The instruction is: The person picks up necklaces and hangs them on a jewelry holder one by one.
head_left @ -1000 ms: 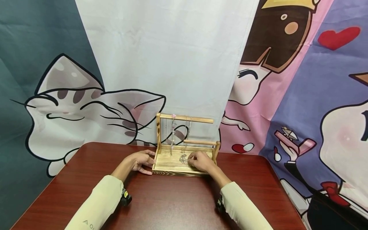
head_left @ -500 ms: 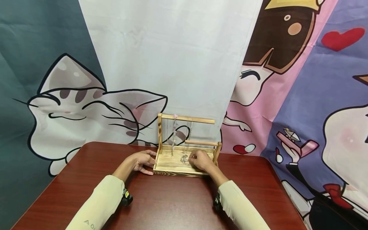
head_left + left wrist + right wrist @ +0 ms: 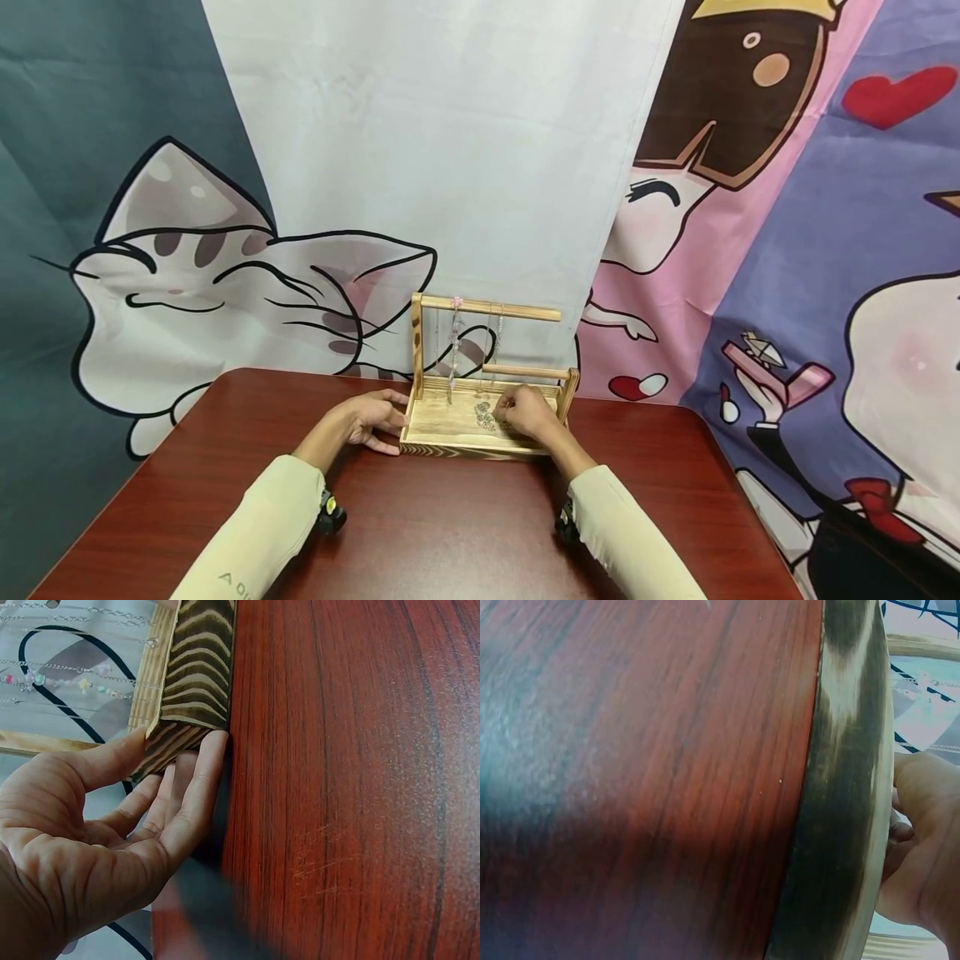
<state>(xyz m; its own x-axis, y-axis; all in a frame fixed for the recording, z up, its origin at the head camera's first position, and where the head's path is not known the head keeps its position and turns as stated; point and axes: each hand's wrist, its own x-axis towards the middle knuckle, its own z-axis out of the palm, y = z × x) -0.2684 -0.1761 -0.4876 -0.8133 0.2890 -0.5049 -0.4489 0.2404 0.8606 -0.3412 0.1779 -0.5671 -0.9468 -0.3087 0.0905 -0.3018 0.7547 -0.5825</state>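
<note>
A wooden jewelry stand [image 3: 435, 427] with a shallow tray base and two bars is at the far side of the table. My left hand [image 3: 371, 419] holds the tray's left end. In the left wrist view, the thumb is at the rim and the fingers [image 3: 196, 795] lie against the outer wall. A small heap of silver chain necklace [image 3: 484, 417] lies on the tray floor. Over its right side my right hand [image 3: 528, 408] is bent down, with thumb and fingertips pinched at the chain. The right wrist view shows that hand [image 3: 926, 840] only partly, behind the tray's front wall [image 3: 840, 787].
Several necklaces hang from the upper bar [image 3: 517, 312], one with pink beads [image 3: 454, 342]. The lower bar [image 3: 525, 371] runs behind my right hand. A dark red table [image 3: 450, 517] extends toward me, and a cartoon-printed cloth [image 3: 480, 167] hangs behind.
My right hand has lifted slightly toward the back of the tray, and the chain heap looks a bit more spread. My left hand stays on the tray's left end.
</note>
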